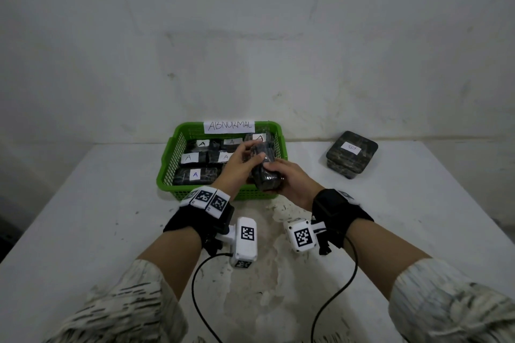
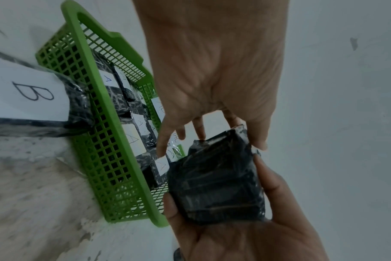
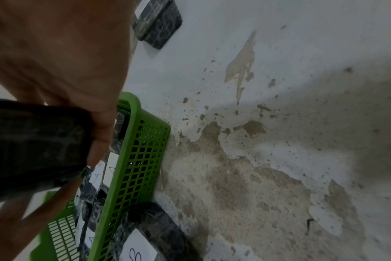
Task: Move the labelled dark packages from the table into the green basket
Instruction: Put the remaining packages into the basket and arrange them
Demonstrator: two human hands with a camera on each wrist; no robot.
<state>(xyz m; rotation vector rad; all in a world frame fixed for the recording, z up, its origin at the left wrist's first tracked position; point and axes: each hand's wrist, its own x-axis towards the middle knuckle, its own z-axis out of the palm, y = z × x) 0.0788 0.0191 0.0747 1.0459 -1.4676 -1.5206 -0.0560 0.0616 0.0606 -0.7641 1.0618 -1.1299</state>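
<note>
Both hands hold one dark wrapped package (image 1: 264, 175) above the front right corner of the green basket (image 1: 170, 164). My right hand (image 1: 284, 178) grips its near end, thumb on top and fingers underneath. At the far end, my left hand (image 1: 246, 156) holds it between thumb and fingers. No label shows on this package (image 2: 217, 185), which fills the left of the right wrist view (image 3: 33, 141). Several dark packages labelled A lie inside the basket (image 2: 105, 141). Another package labelled B (image 2: 29, 98) lies on the table against the basket's front wall, hidden under my left wrist in the head view.
A dark package marked B (image 1: 351, 153) sits at the table's back right, apart from the basket. A paper sign reading ABNORMAL (image 1: 229, 126) hangs on the basket's back wall. The white table (image 1: 83, 231) has peeled paint in front of the basket; wrist camera cables trail there.
</note>
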